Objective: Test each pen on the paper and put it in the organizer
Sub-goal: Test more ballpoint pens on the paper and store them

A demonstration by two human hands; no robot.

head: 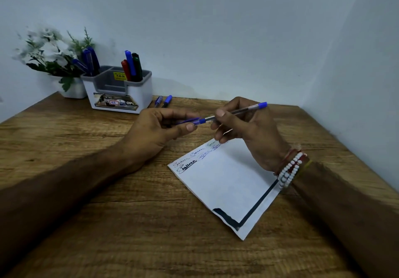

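An office-like desk corner: wooden table, pen organizer, potted flowers, plain walls.

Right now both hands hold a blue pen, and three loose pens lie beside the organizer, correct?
No: the head view shows two loose pens beside the organizer, not three. Left hand and right hand do hold the blue pen.

A clear-barrelled blue pen is held nearly level above the far corner of the paper, with its blue cap at the left end. The white paper is laid flat and askew, scribbled along the far edge and dark-bordered on the near side. The white-grey organizer is stood far left, loaded with capped pens on the left and markers on the right; two loose pens are laid just beside it.
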